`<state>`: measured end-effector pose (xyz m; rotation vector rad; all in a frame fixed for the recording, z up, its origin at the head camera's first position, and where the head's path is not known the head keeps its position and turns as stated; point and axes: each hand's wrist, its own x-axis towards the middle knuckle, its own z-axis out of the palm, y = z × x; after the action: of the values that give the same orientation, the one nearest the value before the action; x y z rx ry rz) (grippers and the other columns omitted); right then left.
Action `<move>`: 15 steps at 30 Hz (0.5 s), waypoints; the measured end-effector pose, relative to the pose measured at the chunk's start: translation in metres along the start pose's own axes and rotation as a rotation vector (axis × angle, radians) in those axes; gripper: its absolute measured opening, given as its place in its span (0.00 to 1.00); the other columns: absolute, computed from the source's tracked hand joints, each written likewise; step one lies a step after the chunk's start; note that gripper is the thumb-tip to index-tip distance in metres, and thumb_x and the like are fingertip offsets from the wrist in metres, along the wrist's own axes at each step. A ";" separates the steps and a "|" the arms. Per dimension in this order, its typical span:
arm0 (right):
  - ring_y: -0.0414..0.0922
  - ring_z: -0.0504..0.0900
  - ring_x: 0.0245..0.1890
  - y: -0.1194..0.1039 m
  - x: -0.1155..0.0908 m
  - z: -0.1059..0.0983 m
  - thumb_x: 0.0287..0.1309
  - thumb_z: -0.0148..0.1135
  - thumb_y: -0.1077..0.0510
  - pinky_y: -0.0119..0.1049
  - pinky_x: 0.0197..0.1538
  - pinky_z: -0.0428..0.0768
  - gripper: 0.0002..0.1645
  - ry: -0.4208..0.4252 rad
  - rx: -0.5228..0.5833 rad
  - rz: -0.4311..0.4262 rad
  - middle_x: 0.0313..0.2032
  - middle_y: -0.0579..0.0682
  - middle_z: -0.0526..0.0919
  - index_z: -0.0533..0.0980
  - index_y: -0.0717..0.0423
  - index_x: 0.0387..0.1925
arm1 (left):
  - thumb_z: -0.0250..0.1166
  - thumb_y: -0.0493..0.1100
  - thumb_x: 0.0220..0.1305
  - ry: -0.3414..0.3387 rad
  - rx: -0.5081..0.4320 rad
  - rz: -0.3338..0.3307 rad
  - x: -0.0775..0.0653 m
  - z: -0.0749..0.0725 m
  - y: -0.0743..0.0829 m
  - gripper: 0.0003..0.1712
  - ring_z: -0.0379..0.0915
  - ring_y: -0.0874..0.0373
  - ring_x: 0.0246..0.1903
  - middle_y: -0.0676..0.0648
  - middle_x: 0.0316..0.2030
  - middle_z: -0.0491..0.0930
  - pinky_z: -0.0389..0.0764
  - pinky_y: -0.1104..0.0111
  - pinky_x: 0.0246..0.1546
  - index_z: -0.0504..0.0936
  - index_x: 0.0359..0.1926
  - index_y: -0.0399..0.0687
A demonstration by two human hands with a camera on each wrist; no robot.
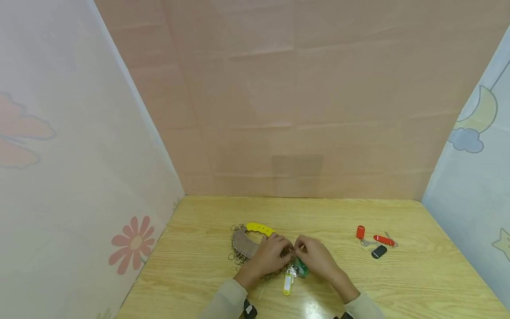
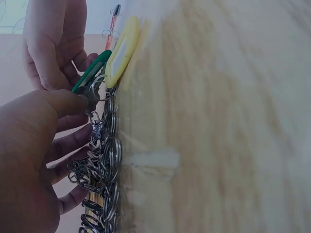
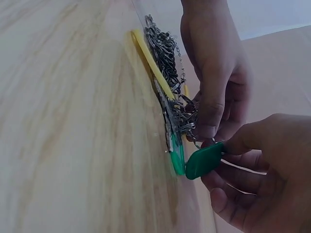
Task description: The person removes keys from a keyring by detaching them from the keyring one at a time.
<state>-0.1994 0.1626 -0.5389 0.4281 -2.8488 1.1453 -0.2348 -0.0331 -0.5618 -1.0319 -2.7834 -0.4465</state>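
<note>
A curved plate (image 1: pixel 242 243) with a yellow handle (image 1: pixel 260 228) and many small metal rings along its edge lies on the table. My left hand (image 1: pixel 272 253) reaches over its right end and pinches a metal ring between thumb and fingers. Close beside it, my right hand (image 1: pixel 317 259) pinches a green key tag (image 3: pixel 204 160) near its ring end; the fingertips of both hands nearly meet. Below the hands lie a yellow key tag (image 1: pixel 287 284) and some keys (image 1: pixel 294 271). Another green tag (image 3: pixel 178 161) shows beneath the held one. Fingers partly hide the ring between the hands.
To the right on the wooden table (image 1: pixel 418 283) lie two red key tags, one upright (image 1: pixel 360 232) and one slanted (image 1: pixel 384 240), and a black key tag (image 1: pixel 379 252), with keys among them. A brown-pink back wall (image 1: pixel 239 102) and pale side walls enclose the table.
</note>
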 end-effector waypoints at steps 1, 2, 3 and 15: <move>0.32 0.73 0.23 0.000 0.000 -0.001 0.70 0.65 0.64 0.28 0.24 0.70 0.06 -0.002 0.007 -0.005 0.34 0.44 0.85 0.81 0.50 0.37 | 0.68 0.54 0.74 0.004 0.000 -0.001 0.000 0.000 0.000 0.10 0.73 0.64 0.49 0.62 0.46 0.85 0.66 0.65 0.47 0.88 0.51 0.62; 0.32 0.72 0.23 0.000 0.000 -0.001 0.71 0.64 0.63 0.28 0.24 0.70 0.05 -0.004 0.009 -0.010 0.35 0.44 0.85 0.81 0.51 0.37 | 0.68 0.54 0.73 0.010 0.000 -0.002 0.000 0.000 0.000 0.10 0.73 0.64 0.49 0.62 0.46 0.85 0.66 0.65 0.47 0.88 0.51 0.62; 0.32 0.72 0.23 0.000 0.000 -0.001 0.71 0.64 0.63 0.28 0.25 0.70 0.05 -0.003 0.012 -0.011 0.35 0.45 0.86 0.81 0.51 0.37 | 0.69 0.53 0.73 0.018 -0.001 -0.003 0.000 0.000 -0.001 0.09 0.73 0.64 0.48 0.62 0.46 0.85 0.66 0.66 0.47 0.88 0.50 0.62; 0.34 0.76 0.31 0.002 0.003 -0.001 0.73 0.65 0.61 0.29 0.34 0.75 0.02 0.029 0.016 0.021 0.35 0.40 0.85 0.82 0.52 0.43 | 0.68 0.45 0.74 0.124 -0.152 -0.017 0.001 -0.001 -0.006 0.05 0.77 0.66 0.48 0.62 0.42 0.89 0.69 0.66 0.48 0.90 0.45 0.59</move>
<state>-0.2031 0.1636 -0.5393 0.3804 -2.8274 1.1690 -0.2393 -0.0369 -0.5622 -0.9752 -2.6844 -0.7088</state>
